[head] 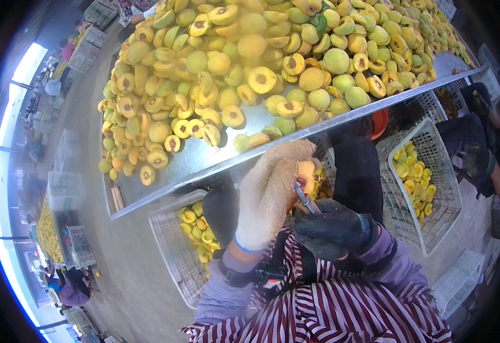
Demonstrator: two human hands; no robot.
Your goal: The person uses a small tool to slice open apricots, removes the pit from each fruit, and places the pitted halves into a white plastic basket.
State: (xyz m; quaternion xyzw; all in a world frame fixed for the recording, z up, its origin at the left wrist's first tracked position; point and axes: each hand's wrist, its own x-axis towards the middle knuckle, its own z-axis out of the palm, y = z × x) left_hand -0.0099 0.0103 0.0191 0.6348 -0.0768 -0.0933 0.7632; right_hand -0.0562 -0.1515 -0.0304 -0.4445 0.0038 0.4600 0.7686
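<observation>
My left hand point(271, 188), in a whitish knit glove stained brown, holds a halved yellow peach point(307, 173) with its cut face towards my other hand. My right hand point(333, 227), in a dark glove, grips a slim metal pitting tool point(305, 197); its tip touches the brown middle of the peach. Both hands are over my lap, just below the near edge of a metal table point(215, 166). Heaped on that table are many yellow-green peach halves, several with stones showing, such as one half point(262, 80) near the middle. The fingertips of my left hand are partly hidden behind the fruit.
White plastic crates with peach pieces stand at my left point(168, 248) and right point(442, 214). Wooden-handled tools point(117, 198) lie in the table's left corner. An orange-red container point(379, 123) is below the table. A person's knee and arm point(468, 145) are at far right.
</observation>
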